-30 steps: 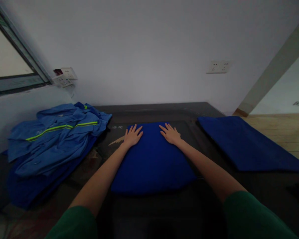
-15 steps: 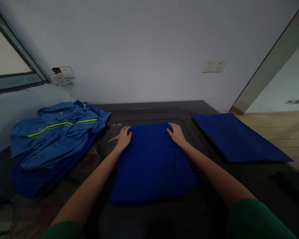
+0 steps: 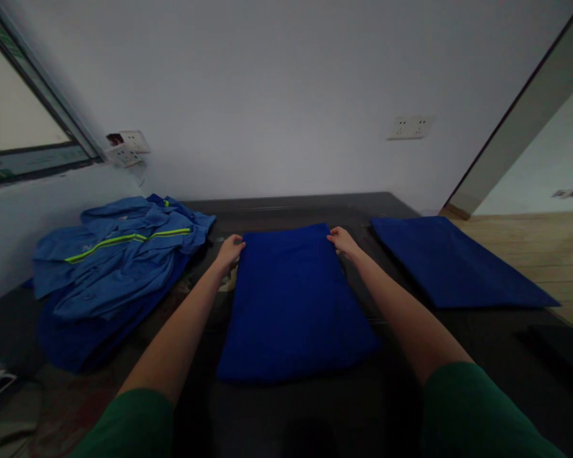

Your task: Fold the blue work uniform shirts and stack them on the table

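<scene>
A folded dark blue cloth (image 3: 293,299) lies flat in the middle of the dark table (image 3: 291,207) in front of me. My left hand (image 3: 229,249) grips its far left corner, fingers curled around the edge. At the far right corner my right hand (image 3: 342,242) grips the cloth in the same way. Both arms stretch forward along the cloth's sides, with green sleeves near the camera.
A heap of lighter blue work jackets with yellow-green reflective stripes (image 3: 114,261) lies on the table's left. Another folded dark blue cloth (image 3: 451,261) rests at the right edge. Wall sockets (image 3: 410,127) hang behind; wooden floor (image 3: 544,248) shows at right.
My hands went from lying flat on top of the cloth to its far corners and closed on them. The cloth's far edge now lies a little farther from me.
</scene>
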The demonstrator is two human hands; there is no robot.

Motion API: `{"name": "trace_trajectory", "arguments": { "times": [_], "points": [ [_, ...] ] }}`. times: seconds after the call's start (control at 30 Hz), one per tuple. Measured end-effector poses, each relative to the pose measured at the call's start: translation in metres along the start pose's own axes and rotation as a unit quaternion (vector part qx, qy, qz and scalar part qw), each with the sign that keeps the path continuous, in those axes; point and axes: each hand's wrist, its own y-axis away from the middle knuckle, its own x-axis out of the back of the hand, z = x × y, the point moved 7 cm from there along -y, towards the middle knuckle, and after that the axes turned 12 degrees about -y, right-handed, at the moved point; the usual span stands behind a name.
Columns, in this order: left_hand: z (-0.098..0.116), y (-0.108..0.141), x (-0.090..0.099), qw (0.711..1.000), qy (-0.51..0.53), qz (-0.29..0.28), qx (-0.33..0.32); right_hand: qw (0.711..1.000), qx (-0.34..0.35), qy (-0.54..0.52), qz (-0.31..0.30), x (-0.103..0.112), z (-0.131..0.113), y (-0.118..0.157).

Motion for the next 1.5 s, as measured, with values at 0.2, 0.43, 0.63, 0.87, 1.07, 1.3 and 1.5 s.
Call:
{"name": "trace_trajectory", "arguments": {
  "times": [0.2, 0.43, 0.63, 0.87, 1.07, 1.3, 1.5],
  "points": [
    [-0.012, -0.010, -0.008, 0.999, -0.025, 0.006, 0.040, 0.999, -0.011, 0.031, 0.016, 0.000, 0.008, 0.009],
    [-0.018, -0.016, -0.009, 0.995, -0.068, 0.005, 0.066, 0.996, -0.003, 0.090, 0.010, 0.001, -0.003, 0.015],
    [-0.012, -0.011, -0.002, 0.995, -0.066, -0.011, 0.067, 0.991, 0.004, 0.136, 0.004, -0.001, -0.009, 0.023],
    [-0.009, -0.006, 0.004, 0.992, -0.117, -0.004, 0.042, 0.978, 0.044, 0.203, -0.003, -0.012, -0.019, 0.038],
    [-0.003, 0.010, 0.005, 0.981, -0.192, 0.037, 0.011, 0.956, 0.105, 0.272, -0.022, -0.019, -0.028, 0.053],
    [0.054, 0.049, 0.002, 0.931, -0.310, 0.095, -0.169, 0.943, 0.186, 0.278, 0.007, -0.026, -0.062, 0.067],
    [0.052, 0.069, -0.061, 0.913, -0.324, -0.082, -0.232, 0.932, 0.216, 0.254, -0.143, -0.066, -0.046, 0.084]
  ]
}}
